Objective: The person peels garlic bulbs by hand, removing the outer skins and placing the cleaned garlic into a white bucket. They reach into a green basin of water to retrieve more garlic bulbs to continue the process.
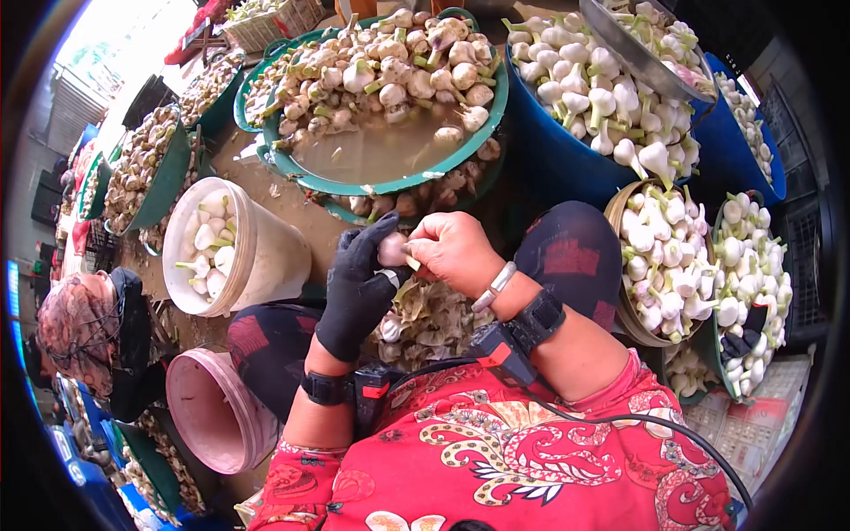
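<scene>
Crowded floor [243, 174]: green basin [381, 188], white bucket [279, 257] near; left grip [352, 288] clasping garlic bulb [392, 250], right grip [462, 255] pinching it.

I see red paisley top [522, 442], dark red-patched trousers [556, 232];
left hand [359, 279] in black glove [347, 310]; silver bangle [498, 284] at right wrist; black strap [540, 317] on each wrist; red-and-black boxes [503, 356]; black cable [655, 419]
</scene>
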A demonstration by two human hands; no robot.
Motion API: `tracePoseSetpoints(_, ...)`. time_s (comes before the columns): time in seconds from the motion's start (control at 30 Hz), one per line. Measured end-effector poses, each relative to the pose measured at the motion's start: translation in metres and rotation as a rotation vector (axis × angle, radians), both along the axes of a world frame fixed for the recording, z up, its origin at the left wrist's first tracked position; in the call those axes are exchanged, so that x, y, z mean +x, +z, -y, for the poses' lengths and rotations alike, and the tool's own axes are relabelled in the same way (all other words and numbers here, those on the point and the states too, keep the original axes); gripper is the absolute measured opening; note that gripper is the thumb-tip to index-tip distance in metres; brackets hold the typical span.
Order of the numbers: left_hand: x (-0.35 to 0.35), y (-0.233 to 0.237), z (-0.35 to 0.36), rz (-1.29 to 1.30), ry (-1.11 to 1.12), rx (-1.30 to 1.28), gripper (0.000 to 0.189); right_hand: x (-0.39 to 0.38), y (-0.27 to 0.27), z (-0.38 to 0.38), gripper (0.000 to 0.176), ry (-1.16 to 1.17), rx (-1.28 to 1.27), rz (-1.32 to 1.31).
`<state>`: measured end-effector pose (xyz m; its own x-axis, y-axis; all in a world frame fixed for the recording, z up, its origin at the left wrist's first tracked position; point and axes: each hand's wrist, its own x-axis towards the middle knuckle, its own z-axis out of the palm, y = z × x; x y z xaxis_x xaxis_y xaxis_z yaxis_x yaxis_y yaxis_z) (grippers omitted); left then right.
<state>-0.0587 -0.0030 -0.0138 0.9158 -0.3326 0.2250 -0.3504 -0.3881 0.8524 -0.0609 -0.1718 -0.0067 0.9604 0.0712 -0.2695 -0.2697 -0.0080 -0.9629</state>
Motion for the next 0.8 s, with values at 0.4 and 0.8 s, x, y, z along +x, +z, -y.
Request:
tracePoseSetpoints(0.4, 0.0, -0.001, -0.001, 0.241, -0.009, 0.174, 0.04, 0.007, -0.013, -0.004, 0.01, 0.014, -0.216, 0.01)
tracePoseSetpoints(0.8, 0.001, 0.027, -0.005, -0.536, 0.013, -0.481, 0.051, 0.01, 0.0, -0.006, 0.01, -0.001, -0.536, 0.477)
